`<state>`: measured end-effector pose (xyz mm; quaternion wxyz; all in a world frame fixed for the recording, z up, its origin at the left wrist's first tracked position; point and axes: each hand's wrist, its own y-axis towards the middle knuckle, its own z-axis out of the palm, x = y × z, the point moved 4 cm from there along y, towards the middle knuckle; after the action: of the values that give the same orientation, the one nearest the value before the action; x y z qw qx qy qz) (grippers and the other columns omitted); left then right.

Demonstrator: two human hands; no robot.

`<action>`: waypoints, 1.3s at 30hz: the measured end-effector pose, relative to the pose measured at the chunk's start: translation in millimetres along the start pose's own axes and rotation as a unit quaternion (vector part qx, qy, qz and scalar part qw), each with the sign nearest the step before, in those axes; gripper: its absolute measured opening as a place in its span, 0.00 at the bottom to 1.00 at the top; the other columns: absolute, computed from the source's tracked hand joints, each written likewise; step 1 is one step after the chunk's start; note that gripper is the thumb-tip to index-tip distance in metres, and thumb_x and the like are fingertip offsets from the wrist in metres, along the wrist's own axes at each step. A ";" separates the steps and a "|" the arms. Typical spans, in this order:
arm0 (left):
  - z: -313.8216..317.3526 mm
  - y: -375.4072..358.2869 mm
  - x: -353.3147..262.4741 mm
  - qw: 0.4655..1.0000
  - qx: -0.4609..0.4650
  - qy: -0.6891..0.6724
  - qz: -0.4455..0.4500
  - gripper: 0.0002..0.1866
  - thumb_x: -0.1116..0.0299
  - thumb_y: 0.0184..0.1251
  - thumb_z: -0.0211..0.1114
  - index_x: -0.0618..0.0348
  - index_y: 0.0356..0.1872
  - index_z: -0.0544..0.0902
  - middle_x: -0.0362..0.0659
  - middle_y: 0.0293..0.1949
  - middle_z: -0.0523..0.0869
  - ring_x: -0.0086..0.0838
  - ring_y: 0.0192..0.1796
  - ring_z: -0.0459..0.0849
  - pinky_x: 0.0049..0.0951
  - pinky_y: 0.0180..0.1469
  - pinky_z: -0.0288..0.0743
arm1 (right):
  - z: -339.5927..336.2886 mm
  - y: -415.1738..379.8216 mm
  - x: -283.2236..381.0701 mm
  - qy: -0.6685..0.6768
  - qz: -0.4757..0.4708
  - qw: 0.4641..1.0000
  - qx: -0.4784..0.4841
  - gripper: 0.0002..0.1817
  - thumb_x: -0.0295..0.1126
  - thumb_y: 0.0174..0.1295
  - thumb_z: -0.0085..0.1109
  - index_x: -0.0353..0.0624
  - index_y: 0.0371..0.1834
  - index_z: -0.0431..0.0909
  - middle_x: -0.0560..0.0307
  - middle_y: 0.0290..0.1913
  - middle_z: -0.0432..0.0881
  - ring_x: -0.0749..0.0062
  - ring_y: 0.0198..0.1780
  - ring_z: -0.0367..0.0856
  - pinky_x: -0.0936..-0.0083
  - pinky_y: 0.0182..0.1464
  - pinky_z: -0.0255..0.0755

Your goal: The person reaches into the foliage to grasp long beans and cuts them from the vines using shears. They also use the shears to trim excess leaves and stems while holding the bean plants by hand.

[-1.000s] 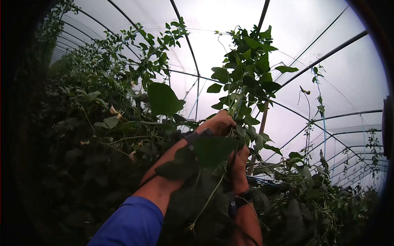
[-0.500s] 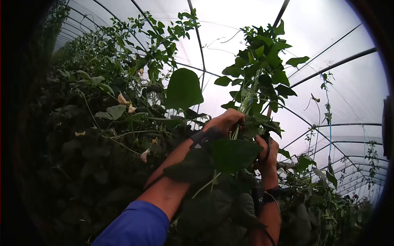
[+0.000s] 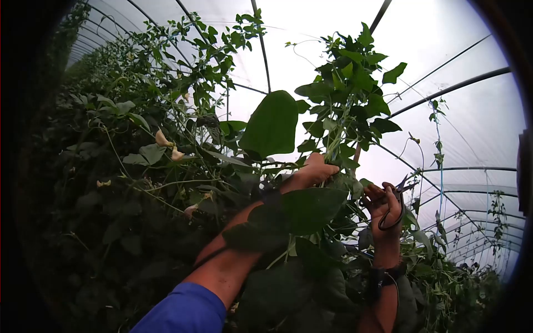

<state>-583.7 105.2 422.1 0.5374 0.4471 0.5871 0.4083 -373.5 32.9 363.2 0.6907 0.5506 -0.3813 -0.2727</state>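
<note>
My left hand is closed around a bundle of leafy vine stems that rises toward the roof. To its right, my right hand holds a pair of scissors, with a dark handle loop around the palm side and the blades pointing up and right. The scissors are apart from the stems. A large leaf hangs in front of my left wrist and hides part of it. Another broad leaf stands up left of the bundle.
Dense climbing plants with pale flowers fill the left side. Dark roof hoops carry whitish plastic sheeting overhead. On the right, thin vines climb a blue string, with more foliage low down.
My right hand has moved right, away from the stems, and turned so the scissors show. My left hand keeps its hold; the vine bundle and nearby leaves have shifted a little.
</note>
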 end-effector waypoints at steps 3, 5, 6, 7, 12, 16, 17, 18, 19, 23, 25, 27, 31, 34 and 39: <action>0.5 9.5 2.6 0.978 -0.072 0.194 0.027 0.17 0.61 0.50 0.61 0.66 0.35 0.81 0.57 0.34 0.84 0.48 0.41 0.84 0.42 0.45 0.76 | 15.8 39.3 -29.2 -0.141 -0.003 0.987 0.082 0.11 0.35 0.68 0.47 0.41 0.47 0.69 0.54 0.37 0.78 0.67 0.41 0.79 0.71 0.44 0.74; 2.4 -0.1 -5.9 0.968 -0.108 0.224 0.011 0.16 0.62 0.51 0.60 0.65 0.36 0.81 0.58 0.35 0.84 0.49 0.42 0.83 0.43 0.46 0.76 | 23.7 66.1 -49.1 -0.211 -0.005 0.969 0.130 0.14 0.39 0.66 0.51 0.40 0.46 0.72 0.60 0.35 0.77 0.74 0.37 0.77 0.77 0.38 0.72; 1.5 -9.5 -14.2 0.956 -0.144 0.254 -0.007 0.16 0.63 0.51 0.59 0.65 0.36 0.81 0.58 0.36 0.84 0.50 0.43 0.83 0.45 0.48 0.75 | 32.0 68.7 -52.7 -0.211 -0.009 0.968 0.134 0.14 0.39 0.66 0.51 0.40 0.46 0.72 0.60 0.35 0.77 0.74 0.37 0.77 0.77 0.38 0.72; 2.4 -20.7 -27.1 0.948 -0.154 0.277 0.013 0.16 0.63 0.53 0.57 0.67 0.35 0.80 0.56 0.30 0.84 0.48 0.39 0.83 0.41 0.45 0.76 | 41.9 70.3 -54.2 -0.185 -0.027 0.974 0.130 0.15 0.40 0.64 0.54 0.40 0.43 0.73 0.62 0.33 0.76 0.78 0.35 0.76 0.79 0.35 0.70; 15.1 -51.1 -48.4 0.922 -0.224 0.313 0.041 0.15 0.62 0.55 0.59 0.65 0.36 0.76 0.62 0.34 0.82 0.56 0.42 0.81 0.49 0.47 0.74 | 68.0 82.7 -63.1 -0.181 -0.030 0.975 0.123 0.17 0.40 0.60 0.61 0.36 0.41 0.74 0.62 0.32 0.76 0.80 0.31 0.74 0.81 0.32 0.69; 27.4 -54.5 -44.7 0.921 -0.225 0.316 0.029 0.14 0.63 0.56 0.60 0.65 0.35 0.75 0.62 0.34 0.82 0.57 0.42 0.82 0.51 0.46 0.74 | 76.3 88.9 -56.7 -0.162 -0.013 0.983 0.086 0.14 0.32 0.57 0.64 0.34 0.39 0.74 0.61 0.30 0.78 0.78 0.28 0.75 0.81 0.29 0.68; 26.2 -54.1 -41.1 0.918 -0.241 0.316 0.017 0.15 0.63 0.56 0.61 0.66 0.35 0.75 0.63 0.34 0.82 0.57 0.42 0.82 0.51 0.46 0.74 | 72.6 100.2 -64.6 -0.104 0.034 0.986 0.122 0.12 0.31 0.57 0.64 0.35 0.37 0.75 0.62 0.28 0.77 0.78 0.27 0.75 0.80 0.28 0.69; 26.0 -53.4 -38.3 0.916 -0.243 0.317 0.019 0.15 0.63 0.56 0.61 0.66 0.35 0.75 0.63 0.34 0.82 0.57 0.42 0.82 0.51 0.46 0.74 | 69.0 113.0 -73.0 -0.046 0.082 0.983 0.159 0.09 0.29 0.56 0.64 0.36 0.34 0.76 0.63 0.26 0.77 0.77 0.26 0.75 0.80 0.27 0.69; 25.8 -54.0 -37.5 0.917 -0.241 0.316 0.020 0.14 0.63 0.56 0.61 0.66 0.35 0.75 0.63 0.34 0.82 0.57 0.42 0.82 0.51 0.46 0.74 | 58.1 127.9 -80.2 -0.089 0.103 0.983 0.119 0.08 0.29 0.53 0.66 0.38 0.29 0.77 0.59 0.21 0.78 0.67 0.23 0.77 0.76 0.27 0.70; 24.2 -56.9 -35.5 0.923 -0.240 0.300 0.023 0.15 0.63 0.56 0.60 0.67 0.35 0.74 0.65 0.34 0.81 0.59 0.41 0.81 0.52 0.45 0.74 | 51.0 129.8 -75.9 -0.595 -0.374 0.676 0.221 0.14 0.27 0.38 0.66 0.42 0.32 0.79 0.44 0.29 0.81 0.47 0.34 0.80 0.68 0.33 0.74; 25.8 -58.4 -35.2 0.927 -0.238 0.289 0.030 0.17 0.61 0.56 0.60 0.68 0.35 0.71 0.65 0.33 0.81 0.61 0.40 0.80 0.52 0.45 0.73 | 40.0 135.1 -81.9 -0.543 -0.338 0.739 0.213 0.15 0.26 0.37 0.65 0.42 0.32 0.79 0.44 0.30 0.82 0.47 0.36 0.80 0.68 0.34 0.74; 29.5 -60.9 -37.7 0.927 -0.245 0.283 0.032 0.17 0.62 0.56 0.60 0.67 0.35 0.71 0.65 0.32 0.81 0.61 0.39 0.80 0.53 0.44 0.73 | -4.9 178.4 -117.6 -0.226 -0.109 0.943 0.220 0.18 0.22 0.33 0.63 0.41 0.34 0.80 0.42 0.32 0.81 0.46 0.38 0.80 0.66 0.37 0.75; 33.0 -60.5 -34.3 0.928 -0.262 0.262 0.045 0.18 0.64 0.56 0.60 0.66 0.39 0.66 0.65 0.31 0.81 0.61 0.37 0.80 0.53 0.42 0.73 | 69.4 86.2 -49.5 -0.215 -0.112 0.950 0.198 0.07 0.16 0.56 0.53 0.37 0.35 0.76 0.58 0.32 0.80 0.73 0.34 0.80 0.76 0.36 0.75; 33.4 -62.7 -35.7 0.930 -0.277 0.235 0.051 0.20 0.66 0.55 0.60 0.64 0.42 0.63 0.65 0.30 0.81 0.61 0.37 0.80 0.54 0.42 0.73 | 73.7 87.0 -47.5 -0.207 -0.103 0.959 0.165 0.07 0.16 0.58 0.51 0.37 0.37 0.75 0.60 0.32 0.79 0.76 0.34 0.79 0.81 0.37 0.74; 35.1 -68.5 -33.7 0.921 -0.274 0.264 0.080 0.19 0.66 0.55 0.59 0.65 0.41 0.61 0.65 0.28 0.80 0.62 0.35 0.80 0.54 0.41 0.73 | 61.3 78.0 -61.6 -0.331 -0.185 0.916 0.132 0.12 0.16 0.55 0.47 0.37 0.42 0.73 0.59 0.34 0.79 0.77 0.36 0.77 0.81 0.40 0.72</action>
<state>-553.9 54.4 362.2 0.4302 0.2036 0.5352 0.6979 -462.0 67.2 431.1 0.3838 0.5754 -0.5121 -0.5092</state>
